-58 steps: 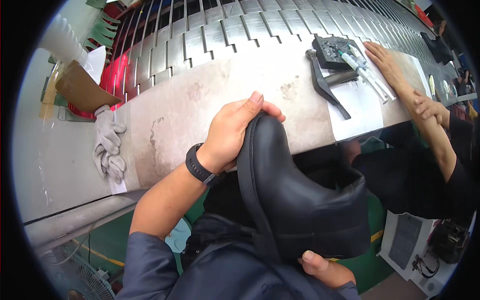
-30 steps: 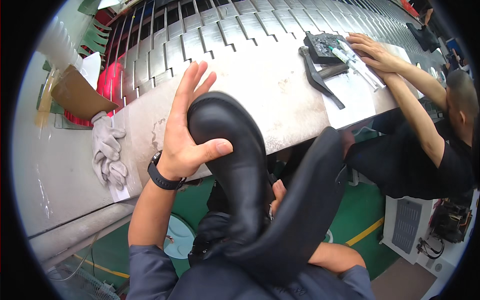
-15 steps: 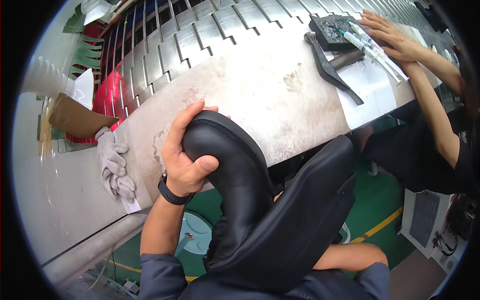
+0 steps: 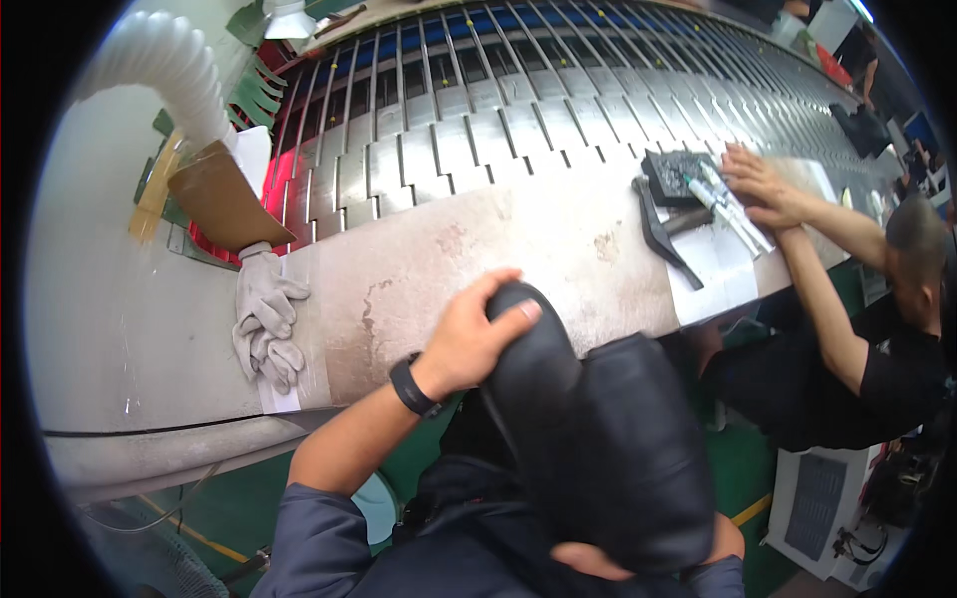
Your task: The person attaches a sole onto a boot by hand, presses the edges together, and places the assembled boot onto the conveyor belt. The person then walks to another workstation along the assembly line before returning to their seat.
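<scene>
Left hand (image 4: 469, 334) is cupped over the rounded end of the black boot (image 4: 598, 448), fingers curled across the top, thumb on the near side; the grip is closed on it. Right hand (image 4: 588, 560) shows only as a sliver under the boot's lower edge, near the bottom of the view; it seems to prop the boot from below, but I cannot tell how its fingers sit. The boot is held off the worktop (image 4: 419, 279), just in front of its near edge, above my lap.

Progress, as I read it: the boot is in hand and being turned over; nothing on it looks marked or fitted yet, and it has not been set down on the worktop. I judge the handling mid-way at best.

Packages, labels, signs: none readable. Far left, a brown cardboard piece (image 4: 219, 204) leans by a red container (image 4: 289, 184), below a white ribbed hose (image 4: 164, 65). A pair of grey work gloves (image 4: 264, 319) lies at the worktop's left. To the right, a co-worker's hand (image 4: 758, 184) rests on white sheets (image 4: 718, 269) beside a black tool (image 4: 663, 234).
</scene>
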Tool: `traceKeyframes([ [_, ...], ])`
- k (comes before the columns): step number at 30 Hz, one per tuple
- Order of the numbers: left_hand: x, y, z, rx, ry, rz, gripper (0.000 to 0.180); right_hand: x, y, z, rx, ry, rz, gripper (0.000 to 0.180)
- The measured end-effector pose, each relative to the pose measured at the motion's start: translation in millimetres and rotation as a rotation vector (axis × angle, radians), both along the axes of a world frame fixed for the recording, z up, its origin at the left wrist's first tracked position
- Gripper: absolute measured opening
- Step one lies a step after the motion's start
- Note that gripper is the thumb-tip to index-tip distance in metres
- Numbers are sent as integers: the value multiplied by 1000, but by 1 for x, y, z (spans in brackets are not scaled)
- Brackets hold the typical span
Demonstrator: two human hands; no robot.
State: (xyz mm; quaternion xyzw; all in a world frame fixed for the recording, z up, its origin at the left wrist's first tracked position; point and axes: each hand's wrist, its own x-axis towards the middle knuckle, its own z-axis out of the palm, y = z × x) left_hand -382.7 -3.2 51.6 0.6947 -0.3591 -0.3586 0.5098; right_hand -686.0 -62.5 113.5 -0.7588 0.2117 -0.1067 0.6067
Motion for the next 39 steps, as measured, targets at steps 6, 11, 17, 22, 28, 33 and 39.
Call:
traceKeyframes([
  [6,-40,1,29,-189,103,-101,75,23,-57,165,139,-12,33,34],
  [11,-30,6,66,-380,526,-157,70,102,-127,255,-1,-136,-35,34],
  [17,4,93,6,-258,-531,300,14,283,-193,233,-721,-172,-163,46],
  [22,12,118,-17,-294,-957,477,12,354,-290,108,-983,-355,-286,37],
  [28,9,116,-21,-170,-1067,467,20,372,-245,-54,-768,-124,-413,54],
  [33,8,114,-23,-143,-1115,480,22,351,-194,-66,-425,-324,-335,44],
  [39,8,107,-20,-112,-1116,460,20,247,-131,-89,-196,-286,-183,17],
])
